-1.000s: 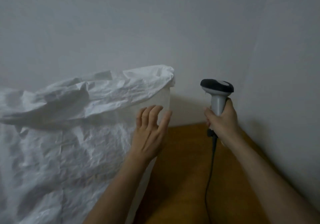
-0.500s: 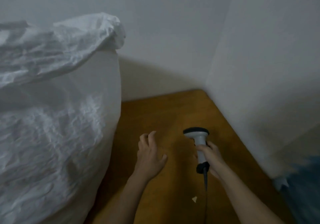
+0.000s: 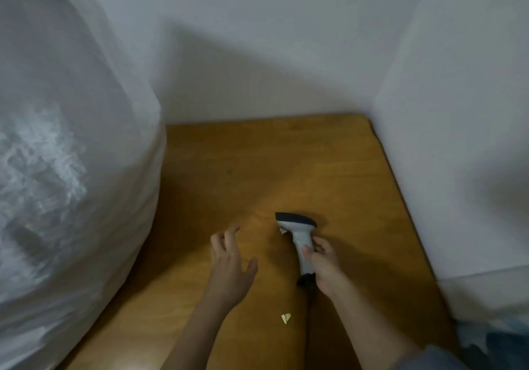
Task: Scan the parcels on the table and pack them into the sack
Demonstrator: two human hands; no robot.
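Gripping the pale handle of the barcode scanner (image 3: pixel 299 233), the right hand (image 3: pixel 325 266) has its fingers (image 3: pixel 310 251) and thumb curled round the lower part of the grip, with the scanner's dark head lying beyond the fingertips, low over the wooden table (image 3: pixel 286 157); whether the head touches the wood cannot be told. A dark cable end shows just behind the heel of that hand and runs back toward the person along the forearm.

To the left of those fingers, a little apart from the scanner, the left hand (image 3: pixel 232 266) hovers over the table with its fingers (image 3: pixel 229 233) loosely spread and slightly bent, thumb out to the side, holding nothing. Farther left of it, well clear of the fingertips, bulges the big white sack (image 3: pixel 71 169), blurred, its side standing against the table's left part and rising above the top of the view.

Behind both hands, between the two forearms, a small yellowish scrap of paper (image 3: pixel 286 318) lies on the wood. No parcels can be made out on the visible stretch of table. White walls (image 3: pixel 286 40) meet in a corner beyond the fingertips, at the table's far edge.
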